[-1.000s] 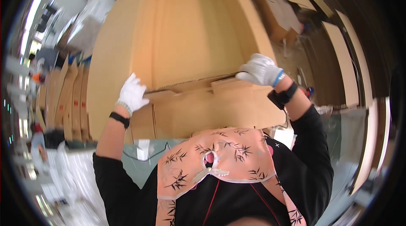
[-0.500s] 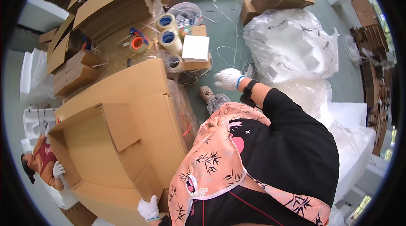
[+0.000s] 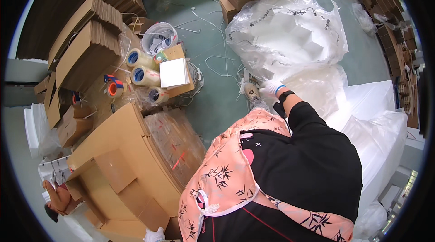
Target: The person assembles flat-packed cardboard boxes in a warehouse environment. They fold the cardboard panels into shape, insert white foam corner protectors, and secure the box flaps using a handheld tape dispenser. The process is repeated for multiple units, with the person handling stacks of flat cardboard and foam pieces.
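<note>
At the lower edge, my left hand, in a white knit glove, is closed on the edge of an open brown cardboard box, beside a folded-in flap. The frame edge cuts off part of this hand. My right hand, gloved in white with a blue cuff, reaches forward over the floor beside my shoe. Its fingers look loosely apart, with nothing visible in them. Nearest to it is the near edge of a large clear plastic bag around white foam pieces; whether they touch I cannot tell.
Tape rolls, an orange tape dispenser, a white block and a clear bucket stand beyond the box. Stacked flat cartons rise at left. Another person is at far left. Loose straps lie on the floor.
The view has swung to the right, so box and tape rolls sit further left. My right hand has moved toward the plastic bag's near edge. My left hand stays at the box.
</note>
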Demonstrator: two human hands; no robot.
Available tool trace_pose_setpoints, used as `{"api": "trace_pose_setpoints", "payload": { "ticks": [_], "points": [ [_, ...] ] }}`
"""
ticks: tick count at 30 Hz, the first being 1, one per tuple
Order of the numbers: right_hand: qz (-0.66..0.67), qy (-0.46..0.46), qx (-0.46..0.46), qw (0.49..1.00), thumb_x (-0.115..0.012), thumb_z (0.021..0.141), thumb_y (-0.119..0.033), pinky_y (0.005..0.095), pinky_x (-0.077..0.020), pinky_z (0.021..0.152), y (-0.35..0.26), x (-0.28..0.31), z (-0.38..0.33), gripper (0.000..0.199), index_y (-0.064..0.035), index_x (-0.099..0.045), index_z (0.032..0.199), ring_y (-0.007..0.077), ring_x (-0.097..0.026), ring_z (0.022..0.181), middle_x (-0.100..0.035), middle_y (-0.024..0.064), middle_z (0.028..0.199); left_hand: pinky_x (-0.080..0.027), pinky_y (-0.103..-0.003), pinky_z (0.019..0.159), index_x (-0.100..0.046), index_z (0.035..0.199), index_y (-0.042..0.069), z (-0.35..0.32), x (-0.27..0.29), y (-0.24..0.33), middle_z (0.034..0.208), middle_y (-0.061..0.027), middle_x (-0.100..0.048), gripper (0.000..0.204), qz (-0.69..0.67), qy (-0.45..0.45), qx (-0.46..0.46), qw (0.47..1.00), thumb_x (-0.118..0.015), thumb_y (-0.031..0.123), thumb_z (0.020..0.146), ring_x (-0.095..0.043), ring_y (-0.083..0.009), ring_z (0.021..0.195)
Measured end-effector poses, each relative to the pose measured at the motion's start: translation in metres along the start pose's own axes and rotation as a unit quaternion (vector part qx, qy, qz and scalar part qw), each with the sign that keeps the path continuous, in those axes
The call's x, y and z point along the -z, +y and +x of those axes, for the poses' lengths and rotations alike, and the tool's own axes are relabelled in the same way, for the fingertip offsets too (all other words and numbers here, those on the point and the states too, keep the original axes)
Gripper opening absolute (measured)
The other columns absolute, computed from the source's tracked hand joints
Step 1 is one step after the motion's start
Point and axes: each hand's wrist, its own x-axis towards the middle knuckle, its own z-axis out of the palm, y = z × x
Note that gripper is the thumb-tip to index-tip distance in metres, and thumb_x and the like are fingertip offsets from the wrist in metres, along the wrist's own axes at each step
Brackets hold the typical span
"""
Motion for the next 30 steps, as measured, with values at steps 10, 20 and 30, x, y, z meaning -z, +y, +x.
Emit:
{"api": "trace_pose_setpoints", "payload": {
  "ticks": [10, 20, 30],
  "points": [
    [0.183, 0.101, -0.256, 0.944, -0.056, 0.088, -0.044, 0.0477, -0.0471, 0.101, 0.178, 0.163, 0.203, 0.049, -0.0097, -0.070, 0.120, 0.0386, -0.061, 0.117, -0.066, 0.0212, 0.123, -0.052, -0.047, 0.093, -0.054, 0.132, -0.004, -0.103, 0.081, 0.273, 0.118, -0.0237, -0.067, 0.062, -0.053, -0.069, -0.005, 0.996, -0.064, 0.039, 0.088, -0.065, -0.0377, 0.110],
    [0.159, 0.142, -0.351, 0.912, -0.053, 0.089, -0.020, 0.0459, -0.0521, 0.098, 0.299, 0.216, 0.352, 0.042, -0.0027, -0.063, 0.126, 0.0384, -0.062, 0.118, -0.062, 0.0242, 0.127, -0.052, -0.046, 0.092, -0.057, 0.132, 0.000, -0.110, 0.128, 0.483, 0.120, -0.0198, -0.068, 0.054, -0.141, -0.150, -0.035, 0.978, -0.060, 0.037, 0.092, -0.065, -0.0358, 0.110],
    [0.071, 0.234, -0.359, 0.901, -0.064, 0.088, -0.038, 0.0417, -0.0549, 0.092, 0.290, 0.302, 0.426, 0.062, -0.0117, -0.050, 0.143, 0.0284, -0.060, 0.123, -0.061, 0.0165, 0.133, -0.052, -0.045, 0.091, -0.060, 0.131, 0.005, -0.099, 0.130, 0.538, 0.121, -0.0159, -0.068, 0.047, -0.101, -0.176, 0.069, 0.977, -0.056, 0.035, 0.095, -0.065, -0.0339, 0.111]
  ]
}}
